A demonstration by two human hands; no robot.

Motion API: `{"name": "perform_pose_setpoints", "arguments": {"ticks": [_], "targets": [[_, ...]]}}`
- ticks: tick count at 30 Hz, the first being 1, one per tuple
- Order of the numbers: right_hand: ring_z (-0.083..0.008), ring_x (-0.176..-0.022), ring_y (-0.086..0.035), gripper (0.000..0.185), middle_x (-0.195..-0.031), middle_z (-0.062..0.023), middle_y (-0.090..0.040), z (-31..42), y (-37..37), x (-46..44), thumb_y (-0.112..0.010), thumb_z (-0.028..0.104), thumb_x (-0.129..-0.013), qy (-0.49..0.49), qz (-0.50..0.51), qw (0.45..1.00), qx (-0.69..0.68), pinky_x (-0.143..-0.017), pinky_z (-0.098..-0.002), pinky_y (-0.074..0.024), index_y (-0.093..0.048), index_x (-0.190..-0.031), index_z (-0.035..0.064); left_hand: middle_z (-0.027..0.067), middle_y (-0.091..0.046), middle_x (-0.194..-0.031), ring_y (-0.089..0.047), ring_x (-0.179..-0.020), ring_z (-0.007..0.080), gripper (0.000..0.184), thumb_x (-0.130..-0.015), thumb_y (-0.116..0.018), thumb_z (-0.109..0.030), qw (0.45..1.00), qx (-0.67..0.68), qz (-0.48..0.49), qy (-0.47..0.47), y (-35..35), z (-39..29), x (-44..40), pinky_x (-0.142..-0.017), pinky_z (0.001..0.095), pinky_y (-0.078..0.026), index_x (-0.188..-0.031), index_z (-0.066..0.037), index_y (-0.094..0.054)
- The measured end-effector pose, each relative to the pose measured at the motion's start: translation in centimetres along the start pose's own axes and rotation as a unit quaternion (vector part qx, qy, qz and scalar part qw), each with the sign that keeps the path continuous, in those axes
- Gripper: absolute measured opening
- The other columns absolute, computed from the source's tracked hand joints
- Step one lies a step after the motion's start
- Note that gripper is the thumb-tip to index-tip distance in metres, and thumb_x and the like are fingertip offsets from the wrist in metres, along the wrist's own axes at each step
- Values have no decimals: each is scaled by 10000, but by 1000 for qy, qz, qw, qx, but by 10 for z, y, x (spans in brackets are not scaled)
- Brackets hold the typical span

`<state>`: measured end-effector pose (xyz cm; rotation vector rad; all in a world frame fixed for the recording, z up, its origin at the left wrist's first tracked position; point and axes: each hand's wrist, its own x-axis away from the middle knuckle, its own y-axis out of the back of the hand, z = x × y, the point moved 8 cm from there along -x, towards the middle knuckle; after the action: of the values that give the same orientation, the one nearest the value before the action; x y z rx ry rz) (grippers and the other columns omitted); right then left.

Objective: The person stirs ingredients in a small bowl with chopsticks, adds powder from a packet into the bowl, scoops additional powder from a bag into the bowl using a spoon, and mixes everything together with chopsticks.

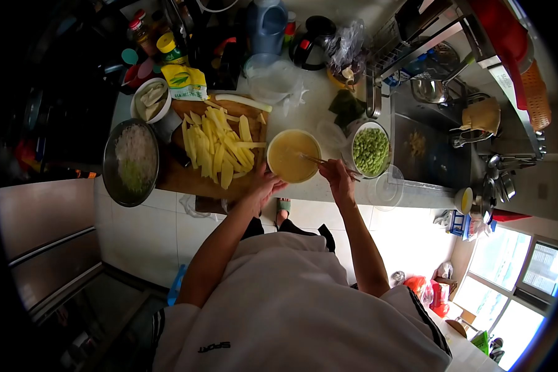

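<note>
Kitchen counter (293,121); shirt (273,297) reads "SPORT"; left grip (266,184) clamped on bowl (294,181), right grip (339,180) on chopsticks (313,159).

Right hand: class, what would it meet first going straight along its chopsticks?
The right hand would probably meet the rim of the bowl of yellow liquid, though the hand's height is unclear.

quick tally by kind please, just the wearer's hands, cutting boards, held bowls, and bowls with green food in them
Hands: 2 (left hand, right hand)
Cutting boards: 1 (wooden cutting board)
Held bowls: 1 (bowl of tan mixture)
Bowls with green food: 2 (white bowl, dark bowl)
Total: 6
</note>
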<state>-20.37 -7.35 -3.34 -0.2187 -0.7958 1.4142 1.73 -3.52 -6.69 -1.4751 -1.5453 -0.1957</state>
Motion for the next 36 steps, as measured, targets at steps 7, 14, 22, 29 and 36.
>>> {"name": "perform_pose_setpoints", "arguments": {"ticks": [7, 14, 22, 29, 36], "targets": [[-262, -800, -686, 275, -895, -171, -671, 48, -22, 20, -475, 198, -969, 45, 11, 997, 67, -758, -343, -564, -594, -1019, -45, 133, -508, -1234, -585, -1062, 249, 637, -913, -512, 16, 1000, -23, 4, 6, -1, -1, 1, -904, 374, -535, -1433, -178, -199], [-211, -751, -682, 316, -986, -125, -620, 59, -21, 33, -466, 229, -973, 23, 50, 957, 285, -698, -306, -551, -578, -1088, -42, 136, -511, -1232, -587, -1061, 251, 653, -914, -494, 33, 1000, -14, -5, 2, 2, 2, -2, -900, 391, -537, -1441, -208, -194], [-253, -845, -678, 319, -955, -145, -648, -5, -10, 3, -482, 231, -969, 69, -2, 990, 122, -788, -342, -542, -579, -1043, -64, 126, -507, -1237, -588, -1056, 233, 654, -906, -517, 27, 1000, -28, 10, -1, -4, -3, 1, -889, 372, -538, -1433, -194, -199], [-273, -849, -681, 265, -920, -161, -662, 11, -19, 9, -460, 211, -976, 34, 10, 999, 24, -791, -368, -551, -572, -974, -29, 141, -501, -1238, -588, -1057, 247, 621, -907, -499, 40, 1000, -27, -6, -11, -4, -5, 5, -896, 375, -538, -1415, -177, -216], [-256, -795, -692, 244, -908, -160, -666, 61, -42, 22, -451, 180, -976, 102, 31, 986, 126, -764, -363, -563, -572, -972, -32, 173, -515, -1215, -587, -1060, 269, 536, -923, -476, 26, 1000, -17, 8, -3, 1, 1, -2, -918, 396, -529, -1368, -146, -232]]}}
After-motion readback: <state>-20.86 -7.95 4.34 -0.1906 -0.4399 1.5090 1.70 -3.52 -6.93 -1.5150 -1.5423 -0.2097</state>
